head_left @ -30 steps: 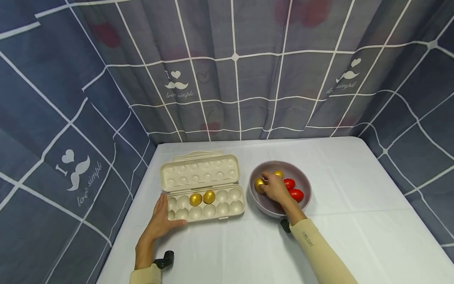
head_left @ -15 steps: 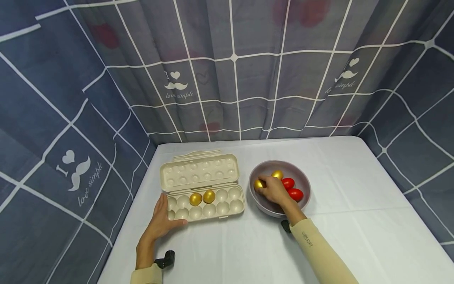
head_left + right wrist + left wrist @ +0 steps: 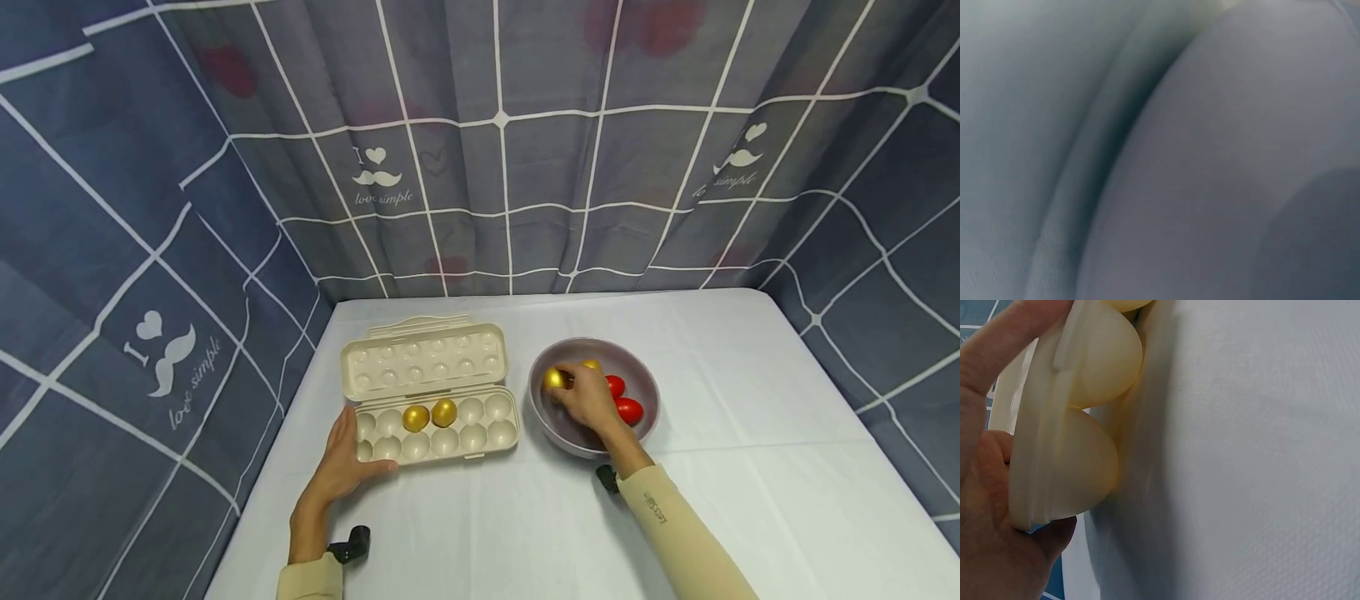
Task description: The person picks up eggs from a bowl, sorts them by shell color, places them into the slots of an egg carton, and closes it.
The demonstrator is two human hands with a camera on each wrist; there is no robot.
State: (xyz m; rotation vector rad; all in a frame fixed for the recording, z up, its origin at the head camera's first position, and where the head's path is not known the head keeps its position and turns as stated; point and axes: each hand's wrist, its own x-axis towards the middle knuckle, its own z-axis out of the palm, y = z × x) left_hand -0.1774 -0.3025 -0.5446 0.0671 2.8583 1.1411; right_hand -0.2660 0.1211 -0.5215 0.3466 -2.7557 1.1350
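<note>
My left hand (image 3: pixel 333 467) grips the left end of an open cream egg carton (image 3: pixel 473 437), thumb along the front edge. In the left wrist view, the carton's rounded cups (image 3: pixel 1082 465) show from the side, with the hand around its end. Two gold eggs (image 3: pixel 444 412) sit side by side in the back row. To the right, my right hand (image 3: pixel 588 400) reaches into a mauve bowl (image 3: pixel 640 379) and pinches a gold egg (image 3: pixel 553 379) near the left wall. Two red eggs (image 3: pixel 628 410) and another gold egg (image 3: pixel 592 365), partly hidden, lie in the bowl. The right wrist view shows mostly the bowl's blurred outside (image 3: pixel 1210 162).
The carton's lid (image 3: pixel 423 362) is folded back behind its base. A white cloth (image 3: pixel 750 417) covers the table. Dark checked curtains (image 3: pixel 540 167) hang behind and on both sides.
The right hand's fingers have closed on the gold egg and raised it slightly within the bowl. The left hand stays on the carton.
</note>
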